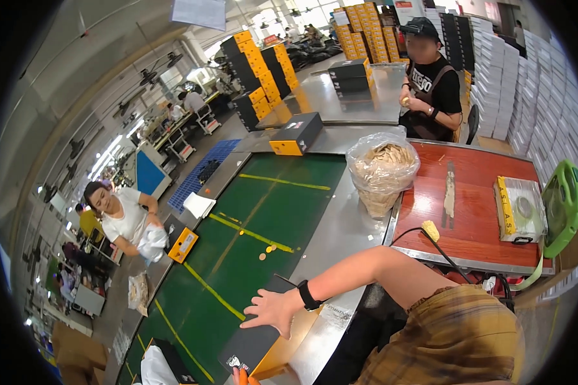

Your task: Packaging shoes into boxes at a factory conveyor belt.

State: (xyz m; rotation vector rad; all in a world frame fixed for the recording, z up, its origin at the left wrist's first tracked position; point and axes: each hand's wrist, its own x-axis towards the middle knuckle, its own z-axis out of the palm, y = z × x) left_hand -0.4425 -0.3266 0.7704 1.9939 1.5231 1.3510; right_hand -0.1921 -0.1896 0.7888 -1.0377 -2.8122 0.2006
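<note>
A black shoe box (237, 350) with an orange side lies at the near edge of the green conveyor belt (282, 221). Over its dark top spreads my right hand (270, 312), fingers apart and nothing gripped; a black band circles that wrist. Of my left hand (241, 377) only fingertips show at the lower edge, by the box's near end, with something orange on them. The rest of that hand is out of the picture. Small yellowish round pieces (268, 249) lie on the belt beyond my right hand.
Across the belt a person handles white material beside an orange-and-black box (183, 245). Another box (295, 133) sits at the belt's far end. To the right are a plastic bag of beige pieces (382, 168), a red tabletop (430, 192) and a cable. Another person sits beyond.
</note>
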